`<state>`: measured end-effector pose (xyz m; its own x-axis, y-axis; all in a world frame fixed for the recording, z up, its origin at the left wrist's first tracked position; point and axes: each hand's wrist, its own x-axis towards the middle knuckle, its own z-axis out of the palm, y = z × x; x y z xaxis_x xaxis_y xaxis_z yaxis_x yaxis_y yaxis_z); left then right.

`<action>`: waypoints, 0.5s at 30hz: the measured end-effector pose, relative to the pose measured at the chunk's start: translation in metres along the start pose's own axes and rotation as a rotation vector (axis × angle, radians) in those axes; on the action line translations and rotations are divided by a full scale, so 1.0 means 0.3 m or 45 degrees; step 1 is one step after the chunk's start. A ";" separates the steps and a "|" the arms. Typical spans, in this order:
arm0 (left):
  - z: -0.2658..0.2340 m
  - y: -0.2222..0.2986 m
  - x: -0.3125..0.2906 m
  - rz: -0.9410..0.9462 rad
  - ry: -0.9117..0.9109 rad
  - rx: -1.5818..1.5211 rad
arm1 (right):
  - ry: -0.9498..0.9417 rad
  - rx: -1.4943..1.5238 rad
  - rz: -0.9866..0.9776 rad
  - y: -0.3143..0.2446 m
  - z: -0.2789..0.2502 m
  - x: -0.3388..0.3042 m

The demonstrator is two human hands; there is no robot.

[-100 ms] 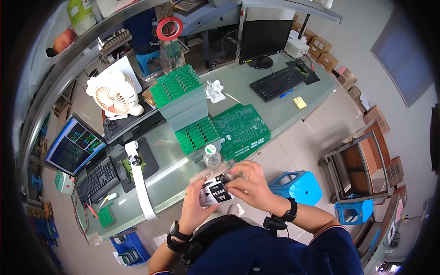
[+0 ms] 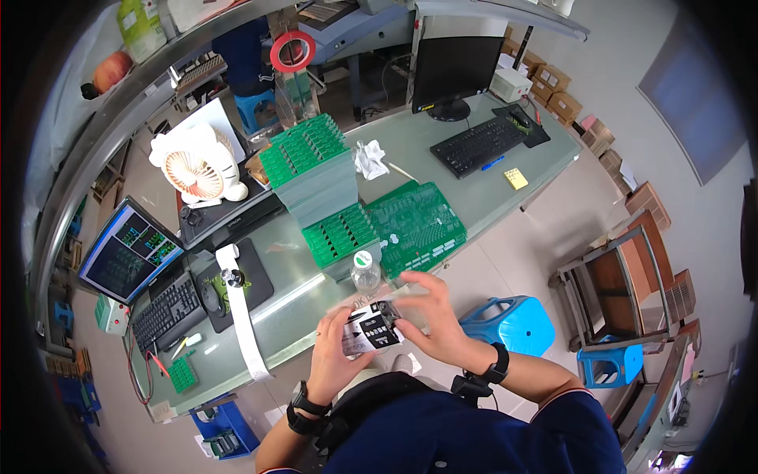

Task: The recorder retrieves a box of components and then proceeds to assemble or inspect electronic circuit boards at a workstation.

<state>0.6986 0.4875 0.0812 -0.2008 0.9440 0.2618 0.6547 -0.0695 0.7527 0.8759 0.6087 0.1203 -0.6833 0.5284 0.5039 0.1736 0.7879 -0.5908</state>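
A small black-and-white printed box (image 2: 369,330) is held in front of my body, beyond the near edge of the bench. My left hand (image 2: 335,351) grips its left side between thumb and fingers. At the box's right end, my right hand (image 2: 436,322) is open, with the index finger stretched out and the thumb close beside the box. Whether that thumb touches it I cannot tell. Something dark shows at this end, too small to make out. Just past the box stands a clear bottle (image 2: 365,272) with a white and green cap.
Stacked green circuit boards (image 2: 312,150) and flat larger boards (image 2: 418,225) lie on the bench (image 2: 292,316). To the left are a white paper strip (image 2: 246,332), a keyboard (image 2: 167,308) and a lit monitor (image 2: 130,249). A blue stool (image 2: 513,325) stands at right.
My right fingers, earlier pinched together at the box's right end, have spread apart and lifted from it. The left hand keeps its grip on the box.
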 end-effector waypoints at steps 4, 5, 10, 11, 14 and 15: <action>-0.004 0.011 0.007 0.003 0.032 0.110 | 0.276 1.101 0.503 -0.008 0.014 -0.006; -0.003 0.013 0.008 0.004 0.026 0.137 | 0.067 1.317 0.646 -0.005 0.002 -0.007; -0.008 0.031 0.017 0.011 0.042 0.178 | -0.135 0.900 0.424 0.020 0.034 -0.006; -0.011 0.034 0.019 0.010 0.036 0.185 | -0.102 1.059 0.520 0.021 0.039 -0.008; -0.011 0.037 0.019 0.019 0.023 0.162 | 0.012 1.298 0.656 0.047 0.059 -0.021; -0.011 0.038 0.018 0.018 0.022 0.162 | 0.012 1.298 0.658 0.048 0.062 -0.022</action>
<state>0.7026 0.4908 0.0932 -0.2023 0.9375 0.2830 0.7444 -0.0406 0.6665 0.8699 0.6107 0.0967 -0.6913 0.7205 0.0540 -0.2268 -0.1454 -0.9630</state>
